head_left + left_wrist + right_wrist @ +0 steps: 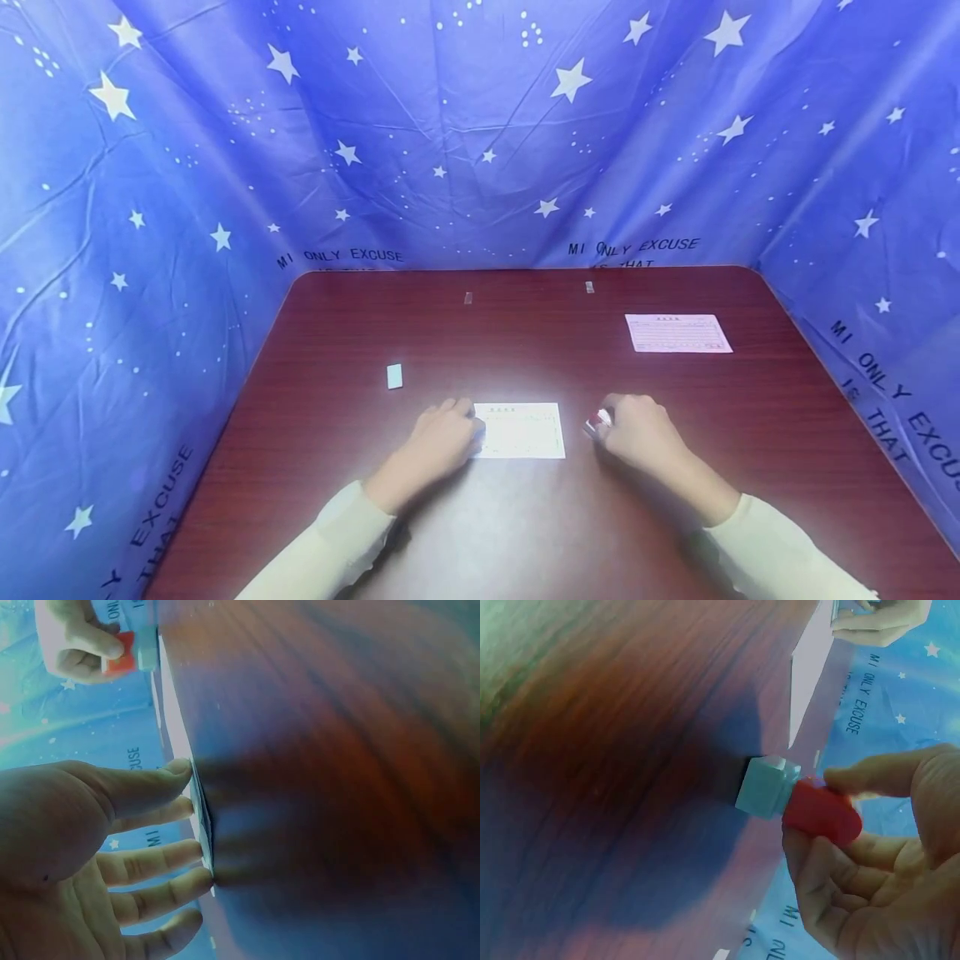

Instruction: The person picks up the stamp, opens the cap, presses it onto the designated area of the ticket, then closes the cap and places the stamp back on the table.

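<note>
at the counter [322, 333], spread left hand [444, 437] touches a laid-out white slip [525, 433]. right hand [641, 429] pinches a red stamp [821, 812], seemingly not yet pressed down.

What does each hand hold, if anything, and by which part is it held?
The right hand pinches the stamp-like object by its red end, the pale block left free. The left hand touches the white slip; no grip shows.

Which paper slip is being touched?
The white slip: the left hand rests on it. The pink slip lies farther back on the right, untouched.
</note>
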Action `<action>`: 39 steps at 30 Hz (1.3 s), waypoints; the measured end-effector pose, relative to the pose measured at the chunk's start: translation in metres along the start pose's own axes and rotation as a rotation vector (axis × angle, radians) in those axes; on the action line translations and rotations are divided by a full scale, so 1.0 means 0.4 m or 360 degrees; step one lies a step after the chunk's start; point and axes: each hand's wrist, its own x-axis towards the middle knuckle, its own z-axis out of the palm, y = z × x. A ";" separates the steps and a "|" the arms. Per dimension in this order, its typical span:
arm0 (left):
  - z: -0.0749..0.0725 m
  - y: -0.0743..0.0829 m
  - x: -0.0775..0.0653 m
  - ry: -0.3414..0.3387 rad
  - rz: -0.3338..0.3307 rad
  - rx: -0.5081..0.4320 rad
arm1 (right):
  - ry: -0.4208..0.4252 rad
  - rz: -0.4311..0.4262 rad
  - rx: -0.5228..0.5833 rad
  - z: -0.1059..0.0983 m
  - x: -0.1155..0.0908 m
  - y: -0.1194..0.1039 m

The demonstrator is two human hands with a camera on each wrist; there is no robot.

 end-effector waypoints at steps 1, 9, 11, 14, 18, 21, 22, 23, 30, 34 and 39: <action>0.002 0.000 0.000 -0.0006 -0.0004 0.0004 | 0.0026 -0.0044 0.0009 0.001 0.000 -0.005; 0.004 0.004 0.002 -0.0015 -0.0023 0.0027 | 0.0161 -0.0542 0.0079 0.026 -0.012 -0.076; 0.000 0.005 0.003 -0.0029 -0.0032 0.0034 | 0.0173 -0.0629 0.0068 0.035 -0.013 -0.089; -0.004 0.006 0.005 -0.0051 -0.0039 0.0044 | 0.0189 -0.0723 0.0020 0.049 -0.013 -0.102; -0.005 0.008 0.006 -0.0050 -0.0033 0.0044 | 0.0199 -0.0813 -0.0024 0.067 -0.016 -0.108; -0.003 0.010 0.005 -0.0023 -0.0035 0.0037 | 0.0189 -0.0848 -0.0045 0.080 -0.017 -0.109; -0.001 0.011 0.004 -0.0015 -0.0038 0.0042 | 0.0183 -0.0856 -0.0050 0.084 -0.018 -0.110; 0.001 0.013 0.001 -0.0010 -0.0044 0.0043 | 0.0168 -0.0860 -0.0054 0.087 -0.020 -0.112; 0.001 0.019 -0.008 0.0035 -0.0024 0.0041 | 0.0143 -0.0866 -0.0093 0.092 -0.031 -0.116; 0.001 0.018 -0.011 0.0066 -0.0050 0.0064 | 0.0141 -0.0860 -0.0100 0.099 -0.027 -0.119; 0.003 0.023 -0.021 0.0069 -0.0053 0.0070 | 0.0167 -0.0862 -0.0120 0.105 -0.035 -0.120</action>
